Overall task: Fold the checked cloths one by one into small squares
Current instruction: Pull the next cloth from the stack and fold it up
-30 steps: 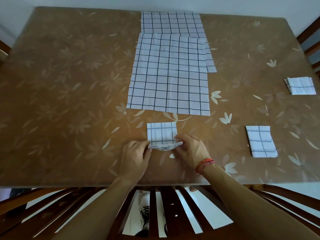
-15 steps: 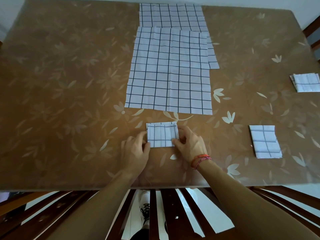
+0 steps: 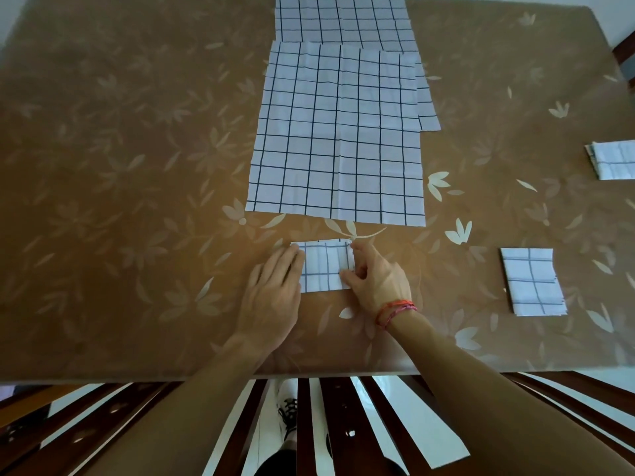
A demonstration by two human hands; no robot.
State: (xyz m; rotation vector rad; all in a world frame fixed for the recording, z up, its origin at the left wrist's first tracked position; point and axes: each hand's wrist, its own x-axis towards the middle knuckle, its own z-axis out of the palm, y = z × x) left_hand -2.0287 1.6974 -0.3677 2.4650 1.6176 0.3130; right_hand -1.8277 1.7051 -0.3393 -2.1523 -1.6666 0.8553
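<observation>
Your left hand (image 3: pixel 275 290) lies flat with the fingers straight, their tips pressing the left edge of the folded cloth (image 3: pixel 324 266), which sits near the middle of the table's (image 3: pixel 120 201) near edge, just short of the open cloth (image 3: pixel 338 139) spread beyond it. Use that flat hand as the anchor: press down, not sideways, so the stacked layers don't slide off each other. The cloth looks folded down to its last size, so the step is likely squaring and creasing – check that the far corners line up before you flatten. Your right hand (image 3: pixel 378 283) has its thumb on top and its fingers curled at the right edge, pinching it; run that pinch along the edge to sharpen the crease, then smooth from the middle outward. Thin fabric springs back, so firm up each edge in turn. Toward the table's right edge lie the finished square (image 3: pixel 531 281) and a second one (image 3: pixel 615 159) – match their size.
</observation>
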